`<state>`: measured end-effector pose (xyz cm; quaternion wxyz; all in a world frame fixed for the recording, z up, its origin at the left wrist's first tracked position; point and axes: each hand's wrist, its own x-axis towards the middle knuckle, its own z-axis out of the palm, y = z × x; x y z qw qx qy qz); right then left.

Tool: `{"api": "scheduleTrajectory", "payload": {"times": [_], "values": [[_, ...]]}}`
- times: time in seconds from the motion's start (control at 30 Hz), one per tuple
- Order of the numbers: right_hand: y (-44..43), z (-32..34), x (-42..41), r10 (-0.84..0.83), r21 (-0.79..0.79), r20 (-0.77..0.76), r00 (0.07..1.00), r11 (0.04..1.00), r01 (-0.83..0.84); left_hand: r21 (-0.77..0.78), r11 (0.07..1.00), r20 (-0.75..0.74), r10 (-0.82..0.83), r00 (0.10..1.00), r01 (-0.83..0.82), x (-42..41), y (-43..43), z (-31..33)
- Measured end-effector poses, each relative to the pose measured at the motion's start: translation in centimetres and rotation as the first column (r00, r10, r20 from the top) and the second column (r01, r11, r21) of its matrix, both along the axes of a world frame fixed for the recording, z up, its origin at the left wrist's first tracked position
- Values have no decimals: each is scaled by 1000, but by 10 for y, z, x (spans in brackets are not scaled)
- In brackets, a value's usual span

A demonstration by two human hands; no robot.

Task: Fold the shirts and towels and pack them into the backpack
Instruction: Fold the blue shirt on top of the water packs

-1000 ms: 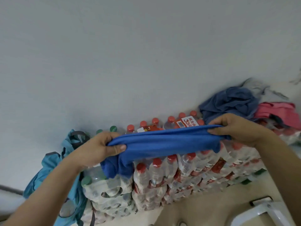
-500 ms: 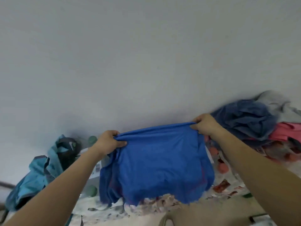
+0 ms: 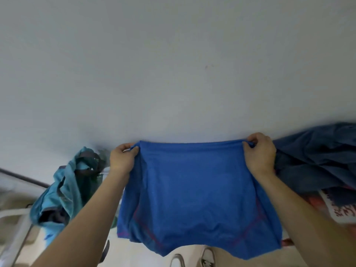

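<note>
The blue shirt (image 3: 194, 191) hangs in the air before the wall, its top corners pinched by the left hand (image 3: 123, 160) and the right hand (image 3: 260, 155). Folding looks barely begun: a dark blue garment (image 3: 316, 157) lies heaped just right, and the teal backpack (image 3: 67, 191) slumps left. There is open room in front.

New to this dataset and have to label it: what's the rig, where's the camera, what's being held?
There is no robot here. A person works with bare hands, and the view comes from a wide-angle camera worn on their head, looking forward and down. The left hand and right hand each grip a top corner of a blue shirt, which hangs spread out in front of a pale wall. A teal backpack sits to the left. A heap of dark cloth lies to the right, on something too blurred to name.
</note>
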<state>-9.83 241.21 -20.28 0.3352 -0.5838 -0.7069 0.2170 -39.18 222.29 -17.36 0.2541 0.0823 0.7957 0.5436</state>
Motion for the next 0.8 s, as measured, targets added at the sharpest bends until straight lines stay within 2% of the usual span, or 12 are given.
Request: {"api": "scheduleTrajectory", "payload": {"times": [0.1,0.17,0.2,0.27,0.37,0.43,0.5,0.57,0.6,0.67,0.73,0.8], "values": [[-3,-1,-2,-4,35,-25,1000,999,5,-126,992,-125,-41,991,26,1,4,-1],[-8,3,-3,11,26,-30,1000,1000,-10,-182,981,-141,-91,986,65,-1,5,-3],[-11,7,-3,32,18,4,999,999,-32,-196,978,-134,-95,986,68,-2,7,-3],[-23,16,-4,102,8,163,981,994,-105,-211,973,-122,-122,985,94,-3,8,0],[-69,33,-8,354,-126,364,861,935,-331,-204,961,-83,-208,975,187,3,4,11],[-113,40,-19,555,-270,394,733,832,-485,-210,939,-83,-293,952,271,9,-11,16],[-151,35,-37,649,-323,404,645,761,-563,-175,919,-107,-375,921,354,15,-31,16],[-170,20,-57,653,-354,438,618,757,-549,-128,896,-94,-437,895,424,20,-53,15],[-173,13,-66,637,-375,470,611,771,-515,-151,868,-93,-490,867,474,21,-61,14],[-177,6,-75,623,-425,481,617,781,-458,-268,774,-117,-617,778,573,24,-73,13],[-176,4,-76,637,-457,523,567,771,-444,-401,682,-177,-713,678,612,25,-78,12],[-177,4,-76,616,-407,562,552,787,-464,-375,697,-202,-705,679,612,24,-78,12]]}}
